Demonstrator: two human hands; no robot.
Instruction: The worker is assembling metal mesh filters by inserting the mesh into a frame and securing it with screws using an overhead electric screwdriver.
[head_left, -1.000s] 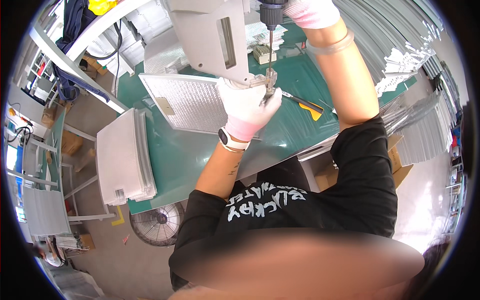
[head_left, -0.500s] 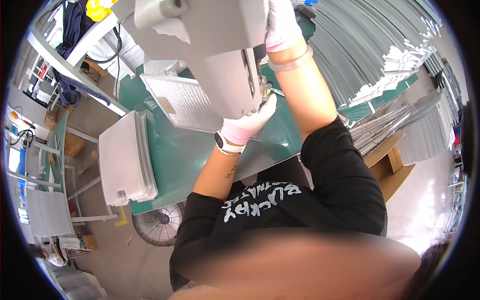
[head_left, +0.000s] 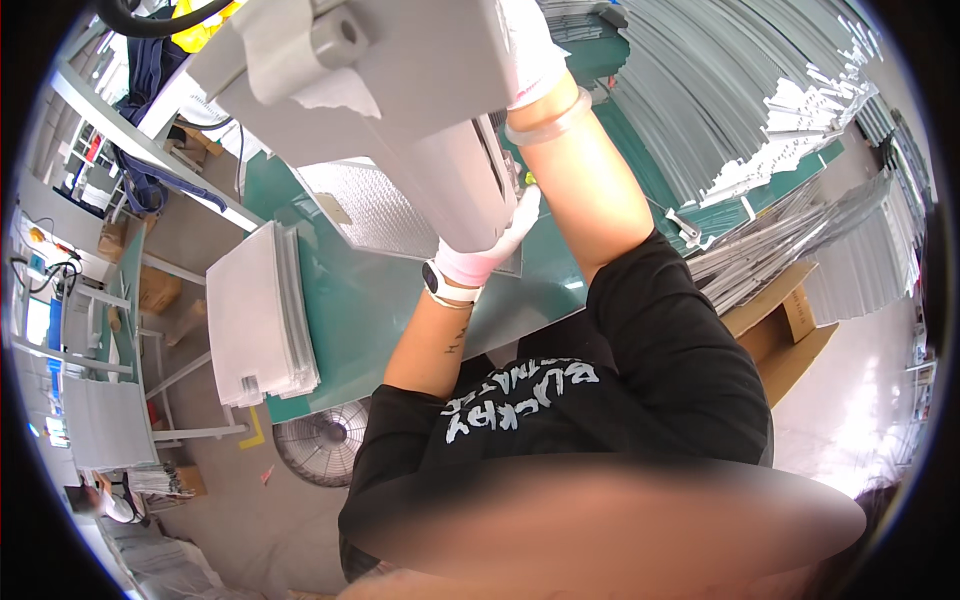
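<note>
A large grey machine head (head_left: 420,130) hangs in front of me and covers much of what my hands touch. My left hand (head_left: 490,245), in a white and pink glove, is at the machine's lower end, its fingers mostly hidden. Beside its fingertips shows a small yellow-green piece (head_left: 530,179), too small to name. Higher up, my gloved right hand (head_left: 534,55) is against the machine's right side, its fingers out of sight. Behind the machine, a framed panel with a silvery mesh face (head_left: 355,200) lies on the green table (head_left: 345,345), partly covered.
A stack of white sheets (head_left: 260,310) overhangs the table's left side. Many long grey strips (head_left: 700,100) are piled at the right, near a small metal tool (head_left: 686,228). An open cardboard box (head_left: 790,330) is below them. A floor fan (head_left: 325,440) stands under the table.
My right forearm has shifted left, uncovering more of the small metal tool. The machine head appears farther left and lower at its tip. My left hand has shifted slightly left.
</note>
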